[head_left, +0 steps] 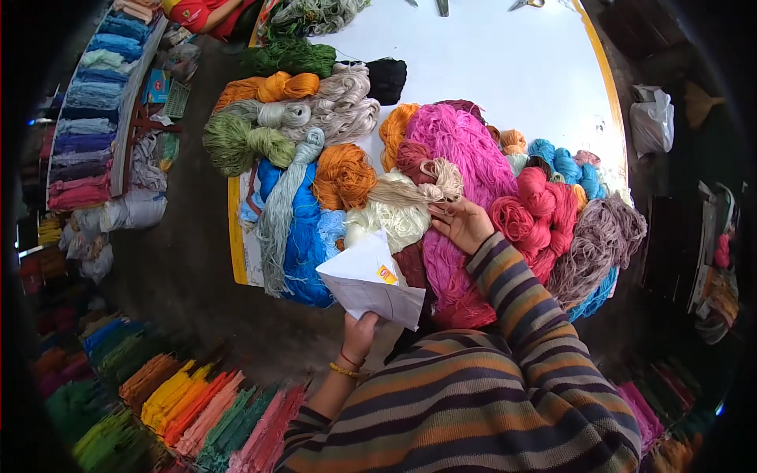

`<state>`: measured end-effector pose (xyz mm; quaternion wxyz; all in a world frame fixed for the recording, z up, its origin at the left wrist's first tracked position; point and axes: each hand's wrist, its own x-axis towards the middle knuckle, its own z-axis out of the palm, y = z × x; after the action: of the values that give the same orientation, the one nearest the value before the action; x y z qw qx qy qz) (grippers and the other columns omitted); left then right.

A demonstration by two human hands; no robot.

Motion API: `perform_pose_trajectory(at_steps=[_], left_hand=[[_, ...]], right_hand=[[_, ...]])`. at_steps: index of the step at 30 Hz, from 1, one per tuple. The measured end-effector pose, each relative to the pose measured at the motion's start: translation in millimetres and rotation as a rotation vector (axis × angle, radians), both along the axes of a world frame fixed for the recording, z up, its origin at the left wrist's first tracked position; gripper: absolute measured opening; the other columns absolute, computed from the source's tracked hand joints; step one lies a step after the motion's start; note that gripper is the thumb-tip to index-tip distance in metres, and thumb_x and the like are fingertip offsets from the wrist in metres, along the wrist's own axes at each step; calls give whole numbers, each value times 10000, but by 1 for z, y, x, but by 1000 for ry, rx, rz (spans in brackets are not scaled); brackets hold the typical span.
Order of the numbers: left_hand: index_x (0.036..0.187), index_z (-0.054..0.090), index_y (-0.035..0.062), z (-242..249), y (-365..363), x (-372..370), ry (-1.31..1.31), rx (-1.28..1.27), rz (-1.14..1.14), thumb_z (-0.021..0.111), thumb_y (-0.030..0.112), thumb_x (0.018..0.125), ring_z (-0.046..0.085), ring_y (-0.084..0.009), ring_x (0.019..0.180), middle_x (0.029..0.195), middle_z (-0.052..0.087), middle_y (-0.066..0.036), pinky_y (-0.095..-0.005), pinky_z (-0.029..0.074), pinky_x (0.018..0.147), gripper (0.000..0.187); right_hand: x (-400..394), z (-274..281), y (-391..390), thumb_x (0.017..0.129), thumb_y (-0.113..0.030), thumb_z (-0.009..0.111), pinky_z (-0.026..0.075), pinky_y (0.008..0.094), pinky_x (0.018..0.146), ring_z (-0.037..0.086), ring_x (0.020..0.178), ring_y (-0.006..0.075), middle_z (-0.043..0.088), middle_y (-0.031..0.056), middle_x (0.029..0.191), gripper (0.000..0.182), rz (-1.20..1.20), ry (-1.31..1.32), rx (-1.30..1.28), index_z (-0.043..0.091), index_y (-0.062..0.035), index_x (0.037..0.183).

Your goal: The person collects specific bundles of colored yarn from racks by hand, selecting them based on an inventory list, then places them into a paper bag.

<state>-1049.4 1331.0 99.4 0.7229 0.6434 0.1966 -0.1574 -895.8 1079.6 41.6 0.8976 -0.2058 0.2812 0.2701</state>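
Observation:
My left hand (359, 336) grips the lower edge of a folded white paper (367, 276) that bears a small yellow and red label. My right hand (465, 224) rests among the yarn with its fingers apart, the fingertips against or just below a twisted beige skein (438, 183). Under that skein lies a cream-white yarn bundle (390, 222). Magenta yarn (457, 146) is heaped behind my right hand, and coral-red skeins (536, 213) sit to its right. Left of the paper, blue yarn (303, 236) and a long grey-blue skein (280, 213) hang over the table's front edge.
More skeins, including orange (344, 175), olive green (248, 146) and mauve (597, 244), crowd the white table (505, 55). Scissors (527, 4) lie at its far edge. A person in a red shirt (201, 14) is at the far left. Yarn-filled shelves (102, 87) stand on the left.

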Motion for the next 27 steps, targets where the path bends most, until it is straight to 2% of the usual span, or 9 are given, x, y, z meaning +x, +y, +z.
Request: perform_pose_trajectory(at_steps=[7,13,16,18,20,21,23,24,27], left_hand=[[999,558,-46,3,-3,-6,24,-63,51,477,22,771,551,-147,847,933,597,-48,-273,434,751,252],[1010,554,-45,5,-3,-7,54,-101,88,485,28,763,548,-148,853,943,595,-51,-272,431,755,266],[992,562,-45,2,-7,-7,41,-58,53,483,29,752,549,-148,843,931,598,-48,-271,431,749,263],[972,574,-44,0,-8,-8,78,-13,1,477,28,743,550,-146,831,914,602,-44,-272,434,740,259],[960,584,-41,1,-15,-7,77,-5,29,469,26,741,552,-146,823,901,604,-40,-273,436,732,257],[971,584,-39,-1,-17,-8,95,-30,51,474,23,740,552,-144,827,903,604,-40,-275,436,733,263],[971,584,-38,2,-24,-6,91,-41,57,479,22,740,552,-144,830,905,603,-39,-274,436,737,261],[971,585,-38,4,-26,-6,91,-58,60,484,20,740,553,-144,834,907,603,-37,-274,436,741,258],[979,583,-39,-1,-36,-4,56,-80,64,494,22,743,556,-145,836,914,605,-40,-271,438,747,259]], right_hand=[[-3,12,2,884,-163,496,459,235,562,573,635,111,619,42,788,171,199,-13,-500,578,-32,958],[23,157,-17,869,-52,478,462,263,720,573,797,122,611,96,926,243,-105,-745,-823,545,16,1093],[13,212,-31,840,-212,533,461,313,752,581,826,182,611,138,948,311,17,-1196,-613,566,40,1020],[3,240,-24,822,-249,572,460,375,760,588,827,294,594,203,984,382,270,-1553,-104,555,71,1029],[-5,270,-2,861,-263,542,440,392,754,566,864,328,562,226,1038,468,555,-1749,337,479,93,1158],[-21,273,4,868,-257,530,430,400,749,553,888,330,549,210,1077,504,576,-1707,488,420,86,1221],[-52,280,27,886,-287,498,420,342,643,580,788,261,593,147,1025,490,76,-1645,532,453,71,1217],[-29,288,3,892,-265,486,411,338,626,577,776,264,598,149,977,474,621,-1642,646,446,73,1222],[-29,288,-9,896,-262,474,413,344,632,579,767,261,594,157,967,471,593,-1729,629,445,85,1214]])
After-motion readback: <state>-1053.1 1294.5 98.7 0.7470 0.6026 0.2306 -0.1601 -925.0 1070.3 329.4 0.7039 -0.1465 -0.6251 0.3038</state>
